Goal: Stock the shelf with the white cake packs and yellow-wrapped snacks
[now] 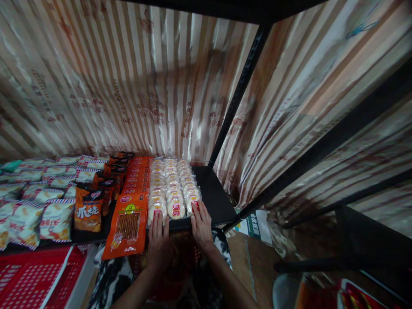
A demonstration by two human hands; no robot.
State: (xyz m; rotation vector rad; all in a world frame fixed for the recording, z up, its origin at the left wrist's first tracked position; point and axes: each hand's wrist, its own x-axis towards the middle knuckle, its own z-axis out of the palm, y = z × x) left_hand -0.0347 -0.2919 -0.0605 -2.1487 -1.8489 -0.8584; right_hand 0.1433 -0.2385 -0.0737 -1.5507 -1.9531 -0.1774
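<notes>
Clear-plastic-wrapped round white crackers (175, 199): three rows laid, 12 o'clock. Left hand (157, 245), right hand (202, 229) unclenched against front packs (176, 209); remainder unclear.

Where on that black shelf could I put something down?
The main bare patch of shelf is at the right end, between the rightmost cracker row and the shelf's right edge. A thin strip shows between the orange-and-black bags and long orange packet. Farther left, white bags crowd it.
</notes>
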